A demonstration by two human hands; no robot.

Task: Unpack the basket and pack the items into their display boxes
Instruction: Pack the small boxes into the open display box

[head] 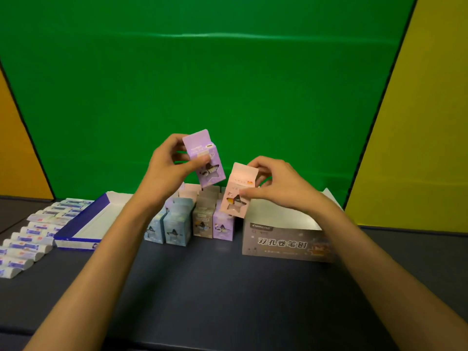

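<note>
On the bench (228, 287) the grey display box (286, 243) stands open beside loose cartons (177, 228). The left hand (168, 171) grips a purple carton (205, 159), the right hand (274, 184) a pink carton (236, 192); lowering either carelessly could topple the standing row.

A small purple carton (204, 158) with a star-shaped window is held tilted in the air, with a pink carton (237, 192) of the same shape lower and to its right, just above the rim of an open grey display box (283, 243) printed with Chinese characters. Between that box and an open blue-and-white display box (83, 230) stand upright blue, beige and purple cartons (192, 221) in rows on the table. White wrapped packets (33, 234) lie in rows at far left.
</note>
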